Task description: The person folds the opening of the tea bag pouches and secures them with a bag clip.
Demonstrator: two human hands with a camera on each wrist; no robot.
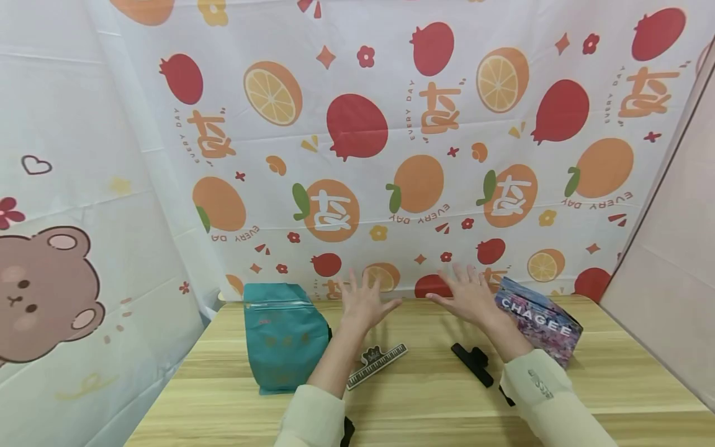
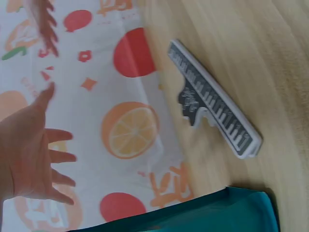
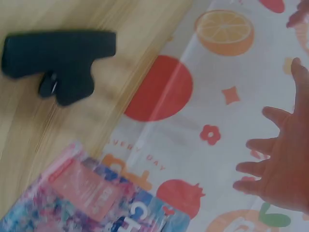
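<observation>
Both hands are raised over the far part of the table with fingers spread, holding nothing. My left hand (image 1: 361, 305) is between a teal zip pouch (image 1: 286, 341) and a clip with a piano-key pattern (image 1: 377, 365); that clip also lies in the left wrist view. To the right, my right hand (image 1: 468, 299) is close to a colourful CHAGEE bag (image 1: 539, 323) and beyond a black clip (image 1: 472, 364). The right wrist view shows that black clip (image 3: 60, 63) lying on the wood beside the bag (image 3: 91, 198).
A wood-grain table (image 1: 413, 410) carries everything. Another black object (image 1: 347, 431) shows partly beside the left sleeve, and a dark piece (image 1: 506, 396) peeks out by the right sleeve. A fruit-print curtain (image 1: 357, 186) hangs behind the table's far edge.
</observation>
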